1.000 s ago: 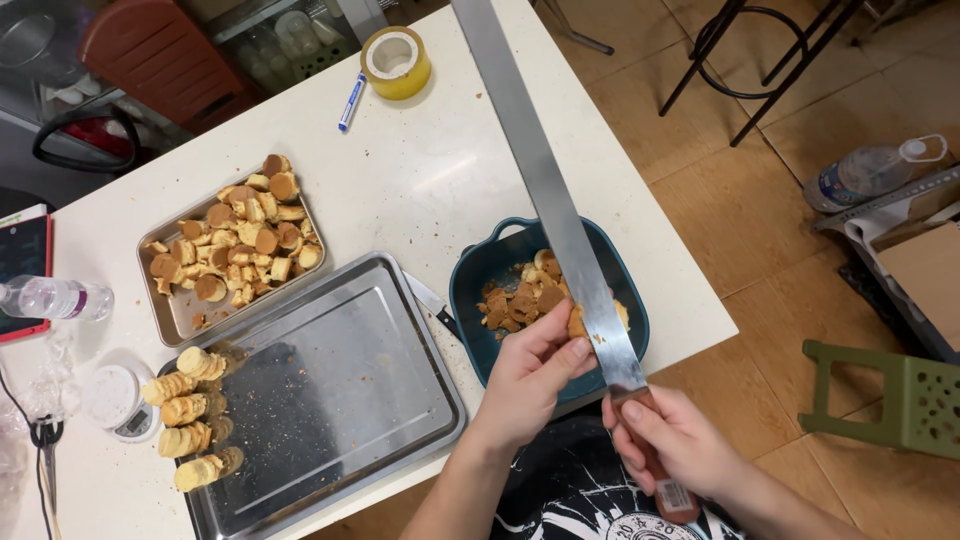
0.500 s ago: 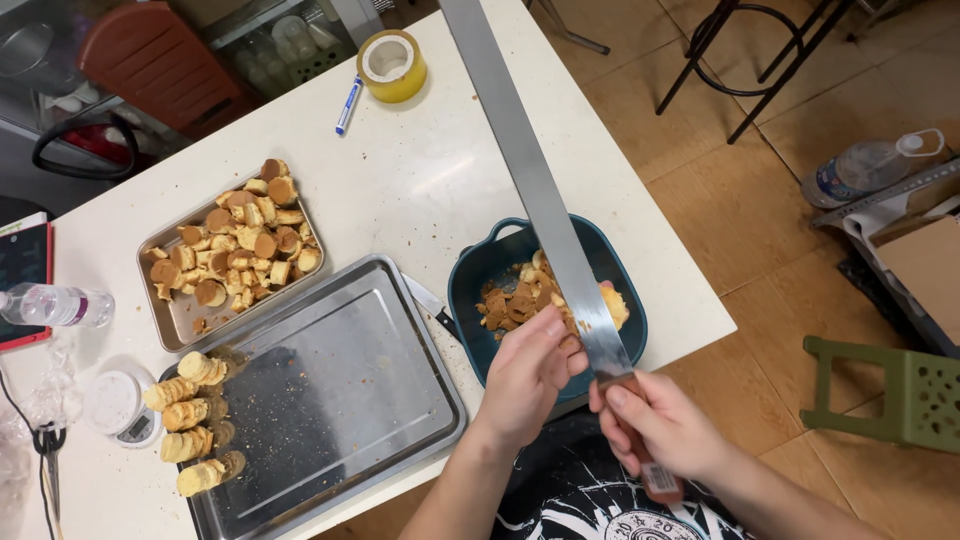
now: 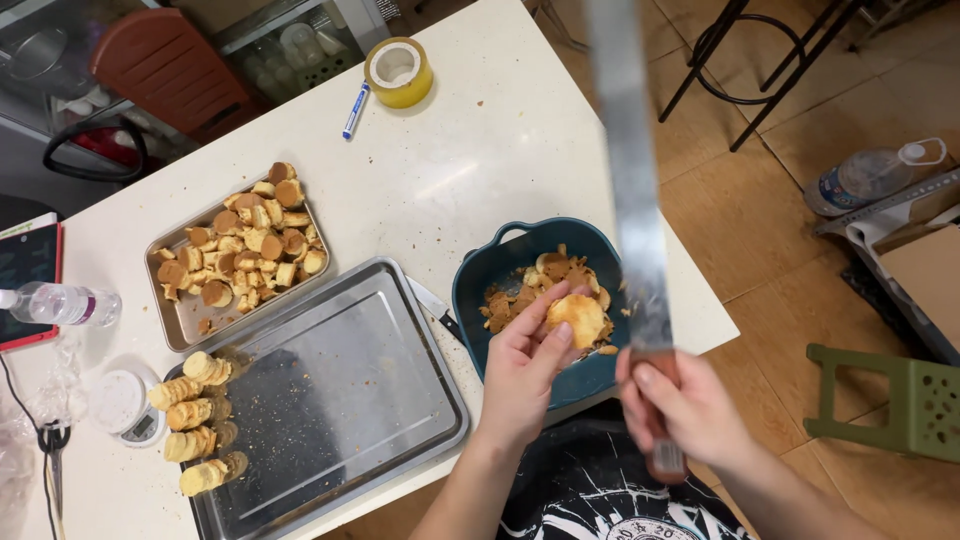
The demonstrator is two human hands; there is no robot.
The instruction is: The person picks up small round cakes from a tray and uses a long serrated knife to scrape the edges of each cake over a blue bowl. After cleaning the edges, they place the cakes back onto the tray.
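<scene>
My right hand (image 3: 690, 405) grips the handle of a long, flat metal knife (image 3: 628, 170) whose blurred blade points away over the table edge. My left hand (image 3: 525, 365) holds a round golden cake piece (image 3: 576, 316) above a dark teal baking dish (image 3: 500, 265) that contains brown crumbs and trimmings. The blade passes just right of the cake piece, over the dish's right side.
A large steel tray (image 3: 350, 380) holds rows of cake slices (image 3: 195, 420) at its left end. A smaller tray (image 3: 190, 320) is full of cut pieces. A small knife (image 3: 436, 308), yellow tape roll (image 3: 398, 70), blue marker (image 3: 355, 110), water bottle (image 3: 60, 302), scale (image 3: 125, 405) and phone (image 3: 25, 275) lie around. A green stool (image 3: 905, 400) stands right.
The blade has swung from a left-leaning slant to nearly straight ahead. My left hand left the blade and now holds a round cake piece over the dish.
</scene>
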